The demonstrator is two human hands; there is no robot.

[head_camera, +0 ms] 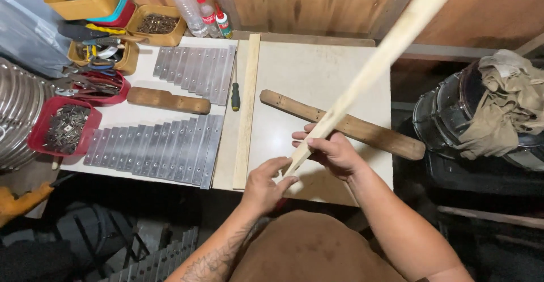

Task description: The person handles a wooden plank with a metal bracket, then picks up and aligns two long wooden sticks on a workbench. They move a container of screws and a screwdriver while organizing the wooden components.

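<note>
Both hands grip one long pale wooden slat (362, 72).
Right hand (334, 153) wraps it, left hand (265, 184) pinches its near end; the raised far end risks swinging into the plastic bottles (195, 10).

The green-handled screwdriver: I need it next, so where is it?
In the head view the green-handled screwdriver lies on the white tabletop, left of centre, between the upper row of grey metal bars and the upright pale wooden strip.

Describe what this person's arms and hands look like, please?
Both hands are bare: no gloves, rings or watch show. The left hand belongs to a forearm with a dark tattoo. The right hand has a bare, unmarked forearm. No sleeves reach the forearms.
</note>
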